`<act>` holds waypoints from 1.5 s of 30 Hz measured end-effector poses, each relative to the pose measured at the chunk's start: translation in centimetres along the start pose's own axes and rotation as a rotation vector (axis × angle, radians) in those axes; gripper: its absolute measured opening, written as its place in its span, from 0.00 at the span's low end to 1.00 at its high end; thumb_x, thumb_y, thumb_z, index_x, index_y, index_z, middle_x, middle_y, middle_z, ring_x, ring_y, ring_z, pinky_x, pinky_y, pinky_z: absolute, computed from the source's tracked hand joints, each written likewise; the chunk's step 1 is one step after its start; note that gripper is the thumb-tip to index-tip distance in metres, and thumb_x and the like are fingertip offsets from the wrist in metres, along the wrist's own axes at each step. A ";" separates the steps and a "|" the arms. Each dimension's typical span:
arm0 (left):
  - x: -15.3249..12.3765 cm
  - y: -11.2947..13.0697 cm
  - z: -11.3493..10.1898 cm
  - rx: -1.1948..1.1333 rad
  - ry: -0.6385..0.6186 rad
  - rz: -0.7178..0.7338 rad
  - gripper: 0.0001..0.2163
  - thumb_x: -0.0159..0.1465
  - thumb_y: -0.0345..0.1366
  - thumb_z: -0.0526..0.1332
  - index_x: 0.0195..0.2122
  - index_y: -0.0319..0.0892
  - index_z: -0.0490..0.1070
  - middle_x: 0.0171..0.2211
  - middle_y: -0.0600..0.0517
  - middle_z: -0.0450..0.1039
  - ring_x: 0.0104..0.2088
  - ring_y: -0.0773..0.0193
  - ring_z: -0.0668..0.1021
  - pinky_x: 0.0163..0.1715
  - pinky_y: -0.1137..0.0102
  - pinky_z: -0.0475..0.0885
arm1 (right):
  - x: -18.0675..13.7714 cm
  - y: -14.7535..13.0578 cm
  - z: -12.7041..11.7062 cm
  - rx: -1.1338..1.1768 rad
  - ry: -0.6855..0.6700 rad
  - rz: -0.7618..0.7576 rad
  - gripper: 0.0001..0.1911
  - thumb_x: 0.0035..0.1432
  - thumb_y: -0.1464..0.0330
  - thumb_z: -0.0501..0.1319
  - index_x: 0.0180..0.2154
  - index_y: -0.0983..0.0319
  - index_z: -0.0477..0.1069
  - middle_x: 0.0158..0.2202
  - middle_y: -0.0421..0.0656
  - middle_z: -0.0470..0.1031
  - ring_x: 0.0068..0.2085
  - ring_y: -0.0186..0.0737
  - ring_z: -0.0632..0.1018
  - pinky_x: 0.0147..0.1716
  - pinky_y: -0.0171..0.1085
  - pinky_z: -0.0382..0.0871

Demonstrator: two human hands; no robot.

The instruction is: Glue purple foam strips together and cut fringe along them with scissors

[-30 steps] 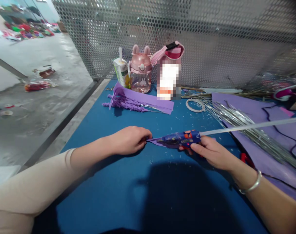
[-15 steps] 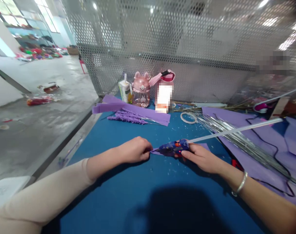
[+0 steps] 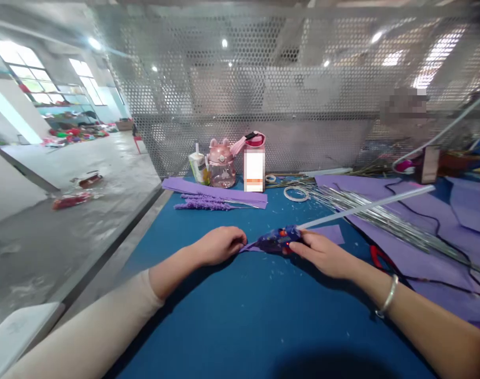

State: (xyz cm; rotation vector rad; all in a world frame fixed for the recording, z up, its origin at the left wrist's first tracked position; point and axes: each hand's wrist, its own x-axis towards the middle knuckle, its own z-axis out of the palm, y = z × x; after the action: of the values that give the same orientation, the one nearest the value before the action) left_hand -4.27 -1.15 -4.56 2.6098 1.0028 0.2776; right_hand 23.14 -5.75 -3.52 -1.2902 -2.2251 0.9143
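My right hand (image 3: 322, 254) is closed around a blue glue gun (image 3: 278, 241) that lies low over the blue table (image 3: 232, 326), nozzle pointing left. A long white glue stick (image 3: 366, 206) sticks out of its back toward the right. Under the gun lies a small purple strip (image 3: 330, 233). My left hand (image 3: 219, 243) rests on the table with fingers curled, pinching the strip's left tip right by the nozzle.
At the back stand a juice carton (image 3: 197, 167), a pink rabbit-eared bottle (image 3: 221, 169) and a pink pouch (image 3: 254, 158) before a perforated metal screen (image 3: 263, 95). Purple sheets (image 3: 214, 190), lavender sprigs (image 3: 202, 204), a tape ring (image 3: 296, 193), silver wires (image 3: 374, 218), black cord (image 3: 437, 231) and red-handled scissors (image 3: 380, 257) lie around.
The view has tilted upward, so hands and table sit lower and smaller in frame. Both hands keep their hold, the gun still at the strip's left end.
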 end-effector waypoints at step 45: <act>-0.3 0.2 0.4 0.050 0.032 0.135 0.12 0.66 0.33 0.49 0.41 0.42 0.72 0.36 0.50 0.69 0.35 0.66 0.72 0.36 0.73 0.66 | -0.3 -0.6 -0.4 -0.072 0.054 0.049 0.17 0.63 0.58 0.47 0.26 0.61 0.59 0.24 0.38 0.64 0.26 0.34 0.66 0.27 0.34 0.61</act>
State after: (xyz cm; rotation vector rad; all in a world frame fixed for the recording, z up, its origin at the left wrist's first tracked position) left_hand -4.28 -1.63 -4.85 2.7308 0.8557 0.3316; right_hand 23.19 -6.10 -2.88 -1.3905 -2.2124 0.8139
